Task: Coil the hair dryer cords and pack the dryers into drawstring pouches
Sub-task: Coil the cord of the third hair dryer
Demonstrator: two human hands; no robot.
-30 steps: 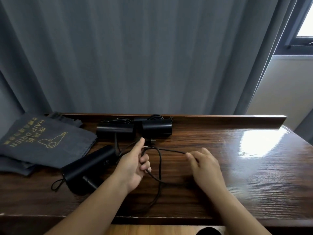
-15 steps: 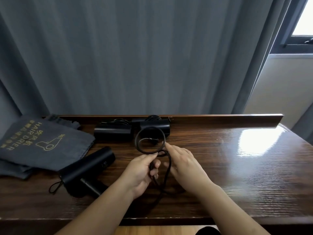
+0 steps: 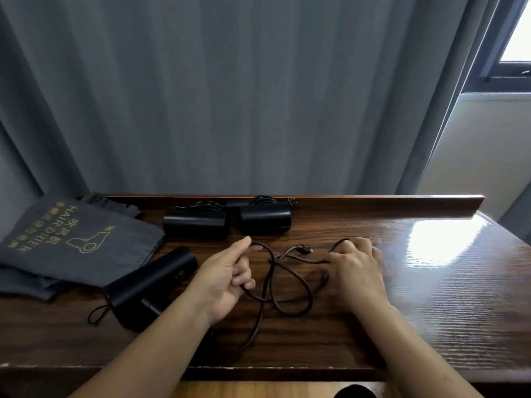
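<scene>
A black hair dryer (image 3: 149, 282) lies on the wooden table (image 3: 431, 297) at the left, partly behind my left wrist. Its dark cord (image 3: 290, 280) runs in loose loops between my hands, with the plug (image 3: 305, 249) lying at the far side. My left hand (image 3: 227, 274) holds a loop of the cord in its curled fingers, forefinger stretched out. My right hand (image 3: 356, 268) pinches the cord further right, knuckles up. Two more black dryers (image 3: 198, 225) (image 3: 265, 221) with bundled cords lie side by side at the back. Grey drawstring pouches (image 3: 66, 239) printed with gold "HAIR DRIER" lie stacked at the far left.
A raised wooden lip (image 3: 388, 203) runs along the table's back edge, with grey curtains (image 3: 230, 96) hanging behind it. A window (image 3: 514, 47) lets light in at the upper right, which glares on the table's right part.
My right hand has moved away to the right, drawing the cord out. The upright loop held above the table half a second ago is gone; the cord now lies in loose loops on the wood.
</scene>
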